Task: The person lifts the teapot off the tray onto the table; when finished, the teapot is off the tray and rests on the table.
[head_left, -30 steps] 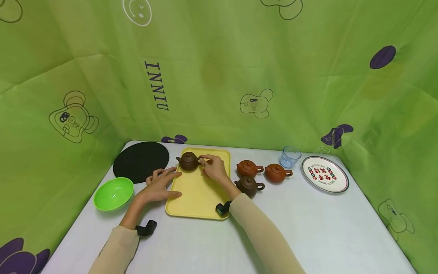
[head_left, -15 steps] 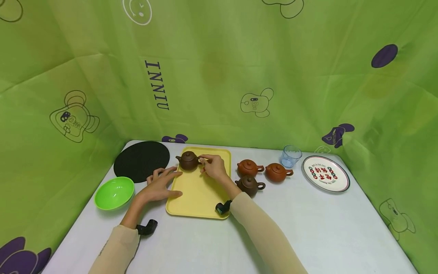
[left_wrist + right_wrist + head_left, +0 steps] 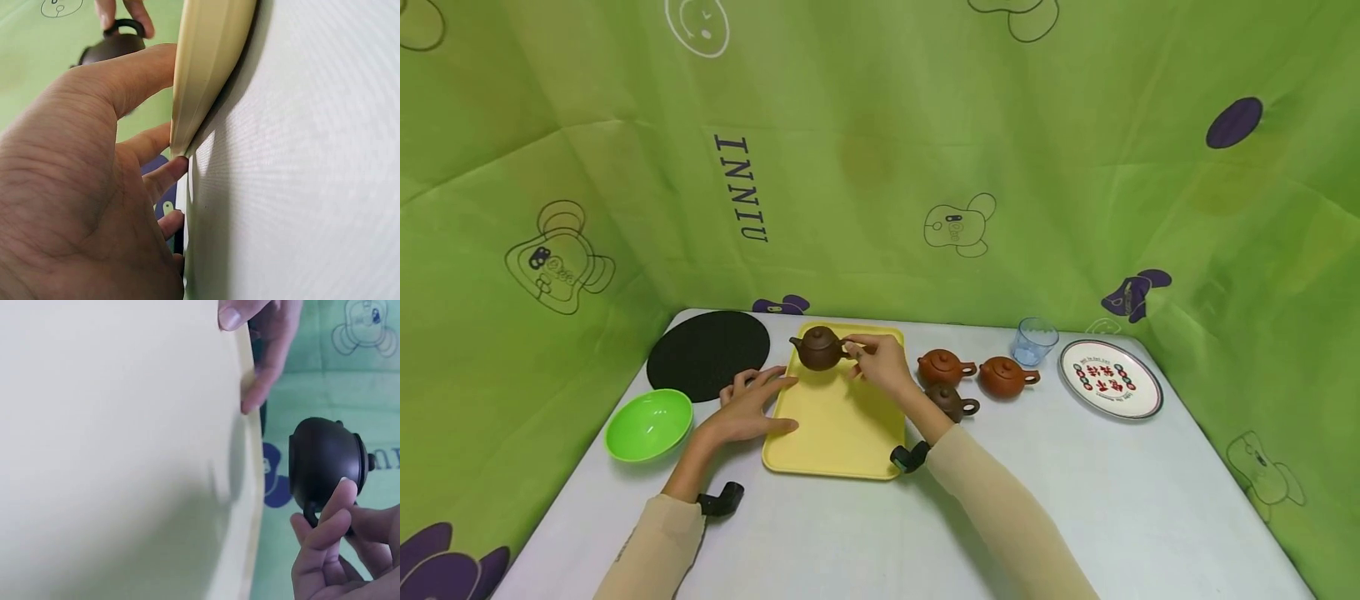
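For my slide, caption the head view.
Right hand holds a dark teapot over the yellow tray.

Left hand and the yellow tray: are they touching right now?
Touching. The left wrist view shows the left hand with its thumb lying over the yellow tray rim and fingers against the edge below; the head view agrees.

The head view looks down and forward over the whole table (image 3: pixel 1112 500). Both wrist views sit close, sharing the tray (image 3: pixel 209 56) edge and teapot (image 3: pixel 325 462).
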A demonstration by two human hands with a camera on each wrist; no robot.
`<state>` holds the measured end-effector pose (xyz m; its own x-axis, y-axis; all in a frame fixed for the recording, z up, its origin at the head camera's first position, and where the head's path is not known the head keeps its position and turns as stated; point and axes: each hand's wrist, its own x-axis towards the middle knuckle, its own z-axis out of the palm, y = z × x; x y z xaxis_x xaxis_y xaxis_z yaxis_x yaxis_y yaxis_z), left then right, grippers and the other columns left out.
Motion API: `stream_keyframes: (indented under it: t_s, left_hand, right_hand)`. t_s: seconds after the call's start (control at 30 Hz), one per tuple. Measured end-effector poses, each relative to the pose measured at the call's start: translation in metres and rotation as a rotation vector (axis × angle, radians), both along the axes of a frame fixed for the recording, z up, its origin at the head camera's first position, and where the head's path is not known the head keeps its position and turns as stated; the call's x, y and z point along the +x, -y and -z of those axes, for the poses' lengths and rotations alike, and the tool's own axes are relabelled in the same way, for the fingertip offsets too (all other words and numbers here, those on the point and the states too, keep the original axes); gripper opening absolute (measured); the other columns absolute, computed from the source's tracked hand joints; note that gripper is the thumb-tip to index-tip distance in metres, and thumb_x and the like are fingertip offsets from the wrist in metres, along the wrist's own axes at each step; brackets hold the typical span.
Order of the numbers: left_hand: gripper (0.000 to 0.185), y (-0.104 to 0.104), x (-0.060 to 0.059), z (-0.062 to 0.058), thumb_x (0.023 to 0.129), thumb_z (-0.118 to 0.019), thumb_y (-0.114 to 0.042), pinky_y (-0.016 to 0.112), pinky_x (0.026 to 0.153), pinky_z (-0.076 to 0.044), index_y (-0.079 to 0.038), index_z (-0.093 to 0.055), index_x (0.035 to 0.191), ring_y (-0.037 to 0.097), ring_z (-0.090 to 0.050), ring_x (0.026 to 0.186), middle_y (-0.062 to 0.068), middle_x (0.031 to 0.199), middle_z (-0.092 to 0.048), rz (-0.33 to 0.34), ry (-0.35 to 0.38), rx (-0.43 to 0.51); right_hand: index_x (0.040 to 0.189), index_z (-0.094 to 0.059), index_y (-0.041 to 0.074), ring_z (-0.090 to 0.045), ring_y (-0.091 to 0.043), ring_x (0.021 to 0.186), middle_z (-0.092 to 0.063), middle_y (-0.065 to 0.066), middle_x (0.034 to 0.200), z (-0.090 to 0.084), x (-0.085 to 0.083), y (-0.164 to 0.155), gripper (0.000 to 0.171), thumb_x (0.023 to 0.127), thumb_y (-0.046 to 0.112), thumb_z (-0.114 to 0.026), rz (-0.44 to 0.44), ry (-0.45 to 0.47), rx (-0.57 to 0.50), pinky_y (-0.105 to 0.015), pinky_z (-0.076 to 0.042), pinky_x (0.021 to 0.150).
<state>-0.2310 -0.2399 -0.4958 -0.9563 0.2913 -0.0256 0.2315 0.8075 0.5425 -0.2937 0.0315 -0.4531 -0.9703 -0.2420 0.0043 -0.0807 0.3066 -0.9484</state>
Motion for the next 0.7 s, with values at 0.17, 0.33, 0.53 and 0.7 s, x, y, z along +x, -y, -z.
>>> stream_keyframes:
  t_s: [0.17, 0.33, 0.53, 0.7]
  left_hand:
    - [0.079, 0.000, 0.000, 0.002, 0.087, -0.081, -0.048, 0.072, 0.102, -0.015, -0.016, -0.055, 0.155, 0.052, -0.017, 0.150, 0.018, 0.171, -0.034, 0.001, 0.004, 0.009]
    - [0.079, 0.000, 0.000, 0.002, 0.087, -0.081, -0.047, 0.069, 0.101, -0.016, -0.016, -0.055, 0.154, 0.050, -0.018, 0.149, 0.018, 0.171, -0.034, -0.001, 0.000, 0.011]
    - [0.079, 0.000, 0.001, 0.000, 0.087, -0.081, -0.046, 0.069, 0.102, -0.017, -0.015, -0.055, 0.154, 0.050, -0.018, 0.149, 0.019, 0.171, -0.034, -0.007, 0.006, 0.009]
    - [0.079, -0.001, 0.002, -0.003, 0.087, -0.081, -0.043, 0.070, 0.102, -0.016, -0.014, -0.055, 0.154, 0.051, -0.017, 0.149, 0.020, 0.171, -0.034, -0.011, 0.010, 0.021]
  right_hand:
    - [0.136, -0.074, 0.019, -0.074, -0.052, 0.089, -0.079, -0.022, 0.119, -0.011, 0.007, -0.017, 0.033, 0.106, 0.029, -0.066, -0.016, -0.020, -0.006, -0.054, -0.061, 0.075]
    - [0.133, -0.076, 0.019, -0.076, -0.045, 0.077, -0.082, -0.016, 0.109, -0.021, 0.016, -0.035, 0.031, 0.105, 0.028, -0.068, 0.000, -0.076, 0.005, -0.031, -0.053, 0.057]
    - [0.131, -0.077, 0.019, -0.076, -0.037, 0.071, -0.082, -0.015, 0.112, -0.030, 0.027, -0.059, 0.029, 0.104, 0.027, -0.068, 0.029, -0.072, -0.003, -0.029, -0.054, 0.057]
    - [0.134, -0.075, 0.012, -0.074, -0.040, 0.069, -0.081, -0.018, 0.112, -0.035, 0.037, -0.078, 0.033, 0.105, 0.026, -0.068, 0.044, -0.088, -0.001, -0.034, -0.056, 0.057]
